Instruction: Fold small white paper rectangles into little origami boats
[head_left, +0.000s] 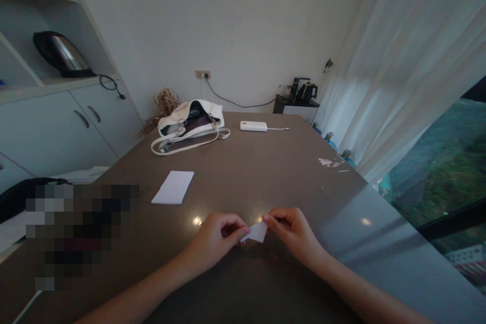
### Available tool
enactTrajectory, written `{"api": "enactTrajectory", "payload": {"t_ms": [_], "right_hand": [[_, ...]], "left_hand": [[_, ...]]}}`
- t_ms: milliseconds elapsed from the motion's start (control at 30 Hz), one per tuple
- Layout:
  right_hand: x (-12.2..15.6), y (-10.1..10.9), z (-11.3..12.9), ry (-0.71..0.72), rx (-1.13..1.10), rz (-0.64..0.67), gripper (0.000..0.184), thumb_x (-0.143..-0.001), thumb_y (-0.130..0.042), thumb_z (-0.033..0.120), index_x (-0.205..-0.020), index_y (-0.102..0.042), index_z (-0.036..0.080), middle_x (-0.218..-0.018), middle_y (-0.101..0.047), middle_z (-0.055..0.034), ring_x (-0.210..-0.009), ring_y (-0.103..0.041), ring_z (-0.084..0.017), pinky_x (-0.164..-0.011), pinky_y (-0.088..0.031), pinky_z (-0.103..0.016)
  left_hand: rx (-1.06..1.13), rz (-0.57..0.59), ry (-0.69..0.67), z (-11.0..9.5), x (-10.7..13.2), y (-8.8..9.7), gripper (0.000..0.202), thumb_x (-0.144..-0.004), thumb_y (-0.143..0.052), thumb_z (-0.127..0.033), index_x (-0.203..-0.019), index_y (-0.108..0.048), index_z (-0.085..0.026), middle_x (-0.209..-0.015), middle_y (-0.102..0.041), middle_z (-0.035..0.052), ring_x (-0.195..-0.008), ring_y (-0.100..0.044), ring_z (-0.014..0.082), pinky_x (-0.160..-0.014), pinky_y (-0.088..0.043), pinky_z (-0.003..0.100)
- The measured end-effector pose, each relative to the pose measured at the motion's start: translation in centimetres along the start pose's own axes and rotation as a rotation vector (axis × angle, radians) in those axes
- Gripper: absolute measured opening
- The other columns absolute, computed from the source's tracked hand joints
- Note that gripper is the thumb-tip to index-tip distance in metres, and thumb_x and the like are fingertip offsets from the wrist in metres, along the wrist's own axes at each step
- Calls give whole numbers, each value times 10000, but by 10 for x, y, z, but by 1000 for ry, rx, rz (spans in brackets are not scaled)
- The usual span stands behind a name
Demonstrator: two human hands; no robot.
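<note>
A small folded piece of white paper lies low over the dark table, near its front edge. My left hand pinches the paper's left corner with curled fingers. My right hand pinches its upper right edge, fingers closed on it. A second, flat white sheet of paper rests on the table to the left, beyond my left hand and apart from it.
A white handbag with a strap lies at the table's far side, a white power bank with a cable beside it. Cabinets and a kettle stand at left, curtains at right. A blurred patch covers the left table edge.
</note>
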State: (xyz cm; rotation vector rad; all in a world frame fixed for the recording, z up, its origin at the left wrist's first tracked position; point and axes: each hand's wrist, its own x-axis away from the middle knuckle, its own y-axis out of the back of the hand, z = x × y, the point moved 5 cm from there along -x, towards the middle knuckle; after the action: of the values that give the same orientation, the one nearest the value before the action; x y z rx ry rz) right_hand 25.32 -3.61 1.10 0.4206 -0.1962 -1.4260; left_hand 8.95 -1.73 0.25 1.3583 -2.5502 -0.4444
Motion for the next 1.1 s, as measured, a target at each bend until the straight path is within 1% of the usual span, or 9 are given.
{"api": "enactTrajectory", "payload": {"t_ms": [267, 400, 467, 533, 600, 700, 867, 967, 1100], "right_hand": [[-2, 5, -5, -14, -89, -62, 409, -837, -531, 446, -582, -606, 135, -559, -570, -22, -552, -519, -128, -530, -390, -227], [-1, -1, -2, -37, -132, 4, 318, -793, -576, 425, -723, -663, 127, -683, -635, -45, -615, -550, -134, -563, -420, -224], [0, -7, -2, -77, -114, 61, 278, -753, -626, 396, -779, -680, 124, -697, -643, -41, -593, -540, -123, -532, -402, -213], [0, -11, -4, -120, -87, 102, 264, -732, -647, 377, -749, -682, 116, -614, -612, -19, -522, -500, -104, -479, -356, -203], [0, -10, -5, -131, -78, 108, 260, -744, -634, 363, -723, -686, 109, -566, -593, -11, -498, -483, -99, -469, -337, -206], [-4, 0, -5, -100, -103, 63, 238, -749, -624, 334, -714, -698, 110, -614, -635, -35, -548, -528, -118, -520, -380, -226], [-9, 15, -8, -118, -175, 30, 230, -727, -645, 340, -696, -683, 115, -640, -657, -42, -577, -566, -131, -555, -414, -240], [-9, 16, -8, -112, -139, 29, 231, -740, -632, 339, -705, -681, 116, -631, -652, -38, -570, -560, -128, -540, -408, -236], [-5, 10, -3, -45, -32, 34, 227, -773, -606, 319, -706, -687, 118, -649, -658, -47, -606, -568, -140, -565, -415, -240]], "left_hand": [[-30, -47, -16, -5, 0, 7, 260, -830, -538, -340, -716, -650, -135, -658, -665, 28, -609, -588, 138, -581, -430, 220], [-96, -45, -34, -7, 2, 5, 239, -827, -540, -319, -717, -655, -141, -661, -668, 26, -636, -600, 147, -601, -431, 224], [-109, -31, -40, -8, 3, 3, 228, -822, -546, -307, -714, -659, -141, -658, -671, 27, -637, -606, 150, -600, -430, 224], [-110, -20, -41, -8, 4, 2, 224, -820, -546, -295, -705, -659, -139, -653, -673, 28, -634, -609, 150, -599, -430, 223], [-97, -12, -40, -9, 4, 2, 223, -821, -544, -288, -700, -656, -139, -649, -672, 28, -632, -609, 148, -601, -432, 222], [-79, -10, -44, -11, 4, 5, 219, -825, -543, -287, -710, -653, -138, -650, -669, 25, -622, -602, 140, -596, -431, 218], [-91, -22, -43, -13, 3, 10, 215, -825, -545, -280, -708, -652, -135, -646, -663, 25, -621, -594, 138, -595, -424, 216], [-108, -19, -54, -14, 4, 11, 218, -827, -538, -283, -713, -651, -135, -652, -660, 24, -626, -593, 138, -595, -422, 216], [-192, 2, -76, -14, 4, 8, 214, -815, -543, -284, -721, -659, -132, -654, -644, 24, -630, -579, 143, -584, -408, 217]]}}
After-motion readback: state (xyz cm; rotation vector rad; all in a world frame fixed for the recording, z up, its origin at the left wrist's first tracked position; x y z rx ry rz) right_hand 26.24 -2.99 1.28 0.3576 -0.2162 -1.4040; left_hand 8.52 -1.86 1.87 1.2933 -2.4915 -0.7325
